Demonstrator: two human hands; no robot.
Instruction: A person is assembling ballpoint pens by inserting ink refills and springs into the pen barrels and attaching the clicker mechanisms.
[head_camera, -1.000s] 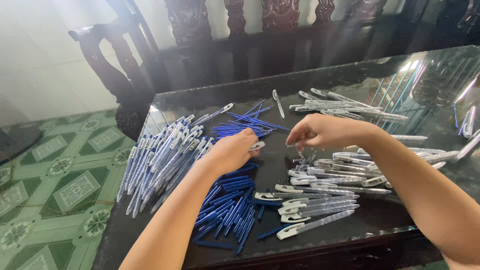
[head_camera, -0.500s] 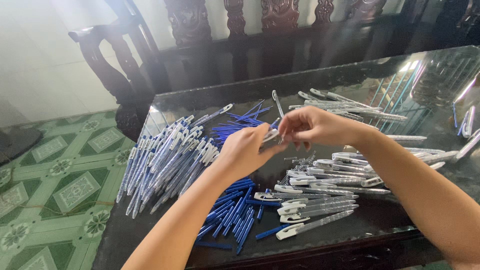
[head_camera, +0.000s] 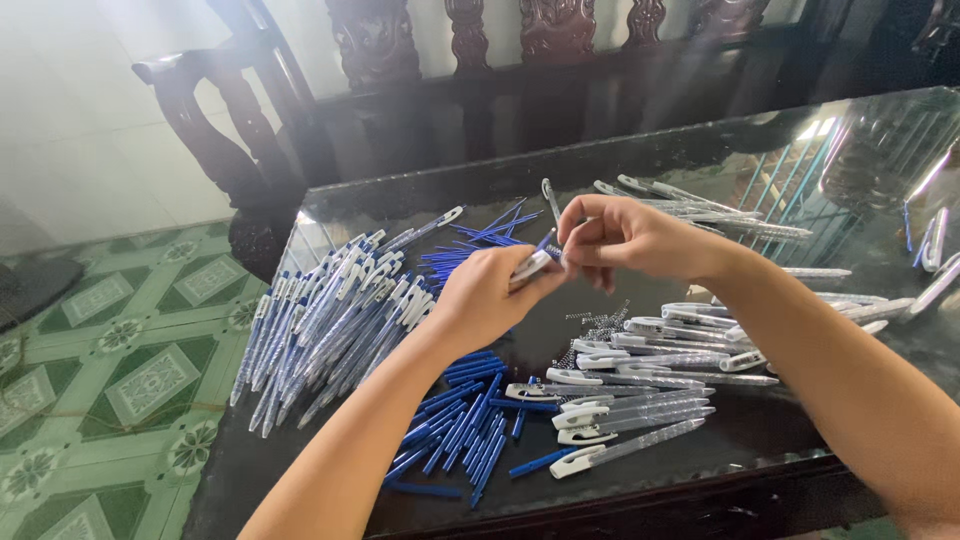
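My left hand grips a clear pen barrel with a white clip, held above the dark glass table. My right hand meets it at the barrel's end, its fingertips pinching a thin blue refill there. Under my left forearm lies a pile of loose blue refills. Below my hands sits a small heap of tiny metal springs. Clear empty barrels with white clips lie in a row near the front edge.
A big pile of assembled blue-and-white pens covers the table's left side. More barrels and blue refills lie further back. A dark carved wooden bench stands behind the table; green patterned floor tiles lie left.
Both hands rose from the table and came together. My left hand brought up a barrel, and my right hand now holds a blue refill at its end.
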